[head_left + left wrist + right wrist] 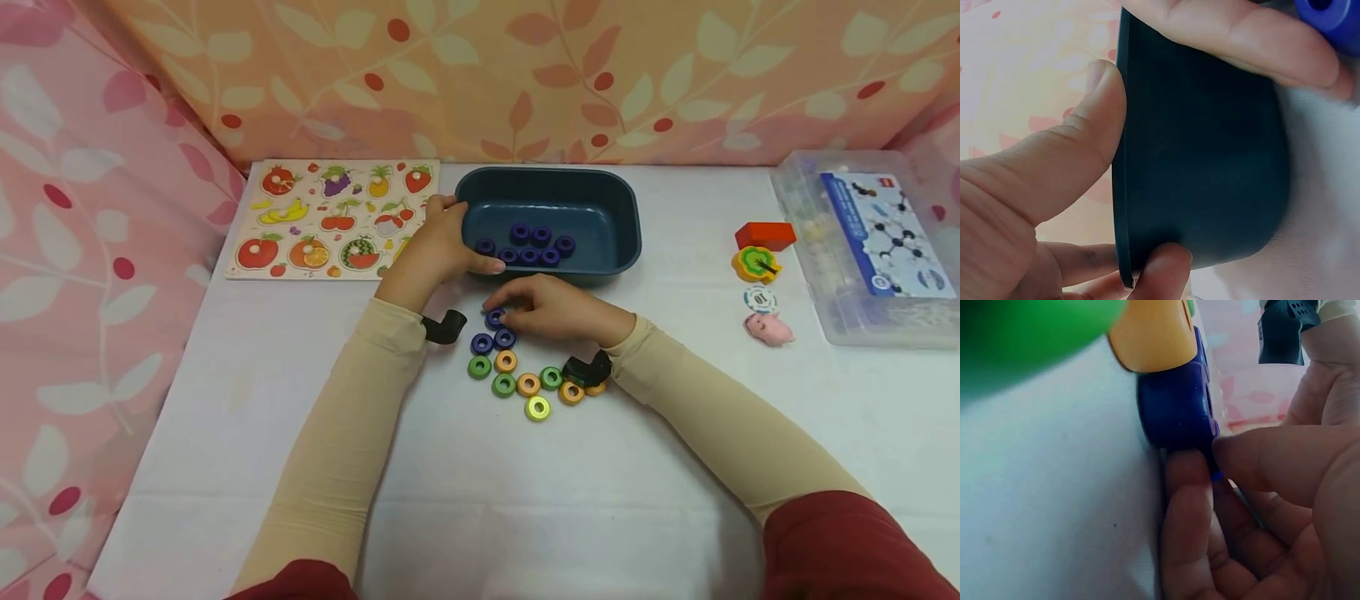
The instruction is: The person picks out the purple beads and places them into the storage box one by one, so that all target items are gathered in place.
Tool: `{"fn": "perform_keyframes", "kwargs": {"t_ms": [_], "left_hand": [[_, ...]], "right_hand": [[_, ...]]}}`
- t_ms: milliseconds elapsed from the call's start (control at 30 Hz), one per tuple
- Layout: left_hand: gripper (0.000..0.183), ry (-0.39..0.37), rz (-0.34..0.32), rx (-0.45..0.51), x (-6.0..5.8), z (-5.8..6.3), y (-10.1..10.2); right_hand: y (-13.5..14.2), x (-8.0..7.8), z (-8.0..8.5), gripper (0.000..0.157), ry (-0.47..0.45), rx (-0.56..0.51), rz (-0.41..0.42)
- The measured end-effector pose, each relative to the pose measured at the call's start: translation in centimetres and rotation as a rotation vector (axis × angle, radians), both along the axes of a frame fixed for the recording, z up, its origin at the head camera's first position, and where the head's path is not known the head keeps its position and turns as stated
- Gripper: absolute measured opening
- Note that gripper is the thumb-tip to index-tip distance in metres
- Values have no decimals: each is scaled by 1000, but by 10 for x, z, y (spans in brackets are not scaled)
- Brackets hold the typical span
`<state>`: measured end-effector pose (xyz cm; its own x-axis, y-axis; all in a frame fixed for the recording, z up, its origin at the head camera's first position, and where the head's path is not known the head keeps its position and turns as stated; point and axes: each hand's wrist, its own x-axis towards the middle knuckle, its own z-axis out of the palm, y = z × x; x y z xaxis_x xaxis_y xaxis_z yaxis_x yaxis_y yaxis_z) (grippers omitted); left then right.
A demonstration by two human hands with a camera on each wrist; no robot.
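My left hand [430,252] grips the left end of a dark teal plastic bin [632,218], its thumb along the near rim. The left wrist view shows thumb and fingers on the bin's wall [1204,150]. Several purple rings [566,244] lie inside, toward the near side. In front of the bin, my right hand [566,310] pinches a purple ring [491,324] between thumb and fingertips, low at the tablecloth. Two more purple rings sit just below it; in the right wrist view a purple ring [1175,412] stands beside the fingertips.
Green rings [504,393], orange rings [528,393] and a yellow ring [537,417] lie nearer me, partly under the right wrist. A fruit puzzle board [300,237] is at left. To the right are a red block [765,235], a pink pig [769,330] and a clear plastic case [862,325].
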<state>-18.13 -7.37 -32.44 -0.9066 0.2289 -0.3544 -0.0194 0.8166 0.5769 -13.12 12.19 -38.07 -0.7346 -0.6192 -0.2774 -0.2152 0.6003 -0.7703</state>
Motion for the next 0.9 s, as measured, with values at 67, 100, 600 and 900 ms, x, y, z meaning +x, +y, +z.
{"fn": "perform_keyframes", "kwargs": {"t_ms": [67, 100, 600, 900], "left_hand": [[102, -4, 2, 5, 0, 1, 0], [102, -7, 4, 7, 0, 1, 0], [109, -35, 46, -8, -1, 0, 0], [111, -47, 46, 7, -1, 0, 0]], "right_hand": [[0, 0, 0, 28, -3, 3, 3], [0, 0, 0, 28, -2, 3, 5], [34, 21, 33, 30, 72, -26, -38], [69, -24, 66, 34, 87, 107, -375]]}}
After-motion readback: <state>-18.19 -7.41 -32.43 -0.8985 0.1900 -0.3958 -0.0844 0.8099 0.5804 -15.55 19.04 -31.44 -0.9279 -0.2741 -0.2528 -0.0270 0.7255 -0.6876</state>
